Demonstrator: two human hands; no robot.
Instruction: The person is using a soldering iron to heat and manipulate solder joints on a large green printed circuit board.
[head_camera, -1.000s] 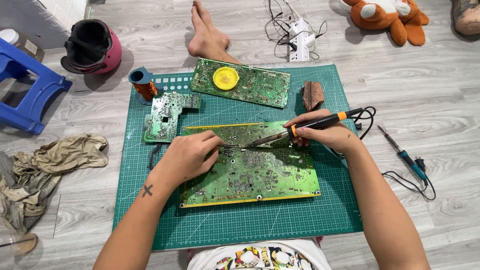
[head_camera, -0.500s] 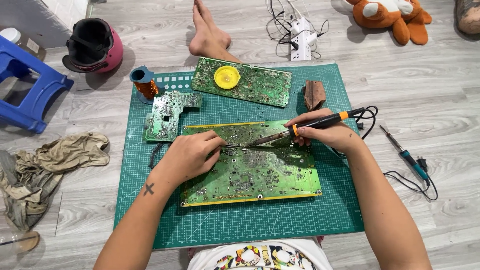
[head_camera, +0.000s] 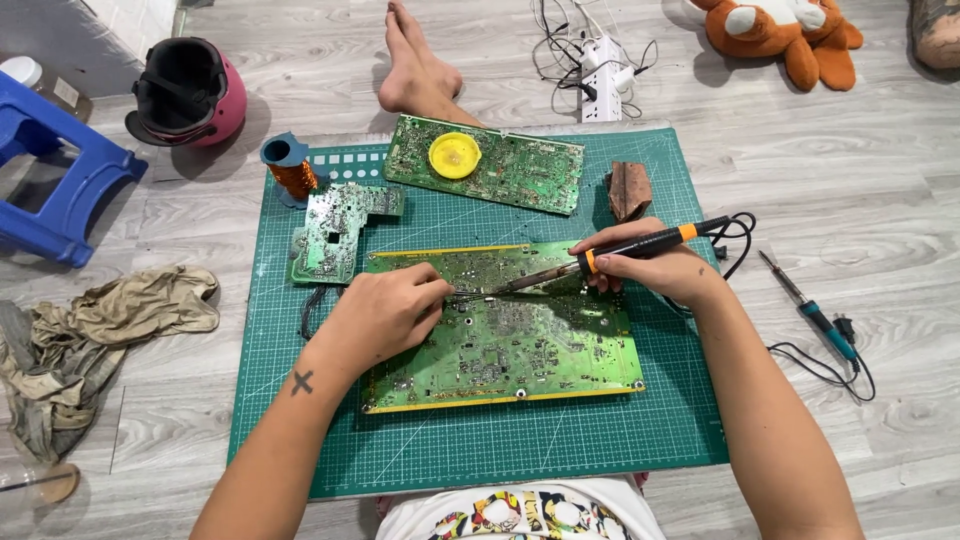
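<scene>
**Iron tip and left-hand tool still meeting at the top of the big board**

Almost nothing has shifted over the last second: your two hands sit where they were, and the large green circuit board has not slid on the green cutting mat. Judged from that, you are dwelling on one spot rather than moving between points.

Your right hand is closed in a pen-like grip around the black-and-orange soldering iron, its shaft slanting down to the left so the tip meets the board near its upper edge, left of centre. Your left hand lies knuckles-up on the board's upper left part, fingers curled and pinched on something thin that points right towards the iron tip; it is too small to say what it is. The two hands are near each other, with the working spot between them.

The board lies flat in the middle of the mat, straight in front of you, under both hands. Beyond it lie a smaller board, a second long board with a yellow round tin on it, a copper-wound coil and a brown block. A second iron with a teal handle lies on the floor to your right, well apart.
</scene>
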